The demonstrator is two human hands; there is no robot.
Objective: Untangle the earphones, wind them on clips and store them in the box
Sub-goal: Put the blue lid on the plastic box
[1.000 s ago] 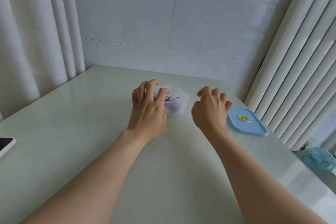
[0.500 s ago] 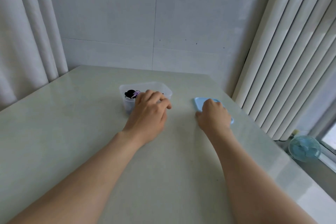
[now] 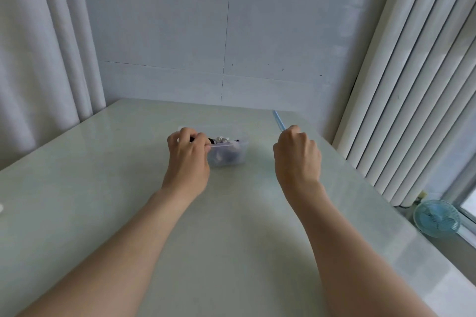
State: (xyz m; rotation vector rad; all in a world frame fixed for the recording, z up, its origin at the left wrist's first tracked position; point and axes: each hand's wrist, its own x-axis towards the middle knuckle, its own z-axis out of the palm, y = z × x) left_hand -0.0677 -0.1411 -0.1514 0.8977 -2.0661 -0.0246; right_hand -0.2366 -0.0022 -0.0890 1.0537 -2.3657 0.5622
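Your left grip [image 3: 188,159] is curled round the near-left rim of the small clear plastic box [image 3: 229,156], which sits on the pale glossy table [image 3: 231,239] toward its far edge. White and dark earphones [image 3: 222,139] lie inside. Your right grip [image 3: 296,157] is closed round the thin light-blue plastic lid [image 3: 279,120], held edge-on, off the table, right of the box.

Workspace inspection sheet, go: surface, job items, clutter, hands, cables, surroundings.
Surface: pale glossy table.
Job's things: clear box holding earphones; blue lid held off the table, edge-on.
Clutter: white object at the left edge, too cropped to name.
Hands: left hand grips the box rim; right hand holds the lid.
Cables: none outside the box.
Surroundings: tiled wall, curtains, small blue fan.
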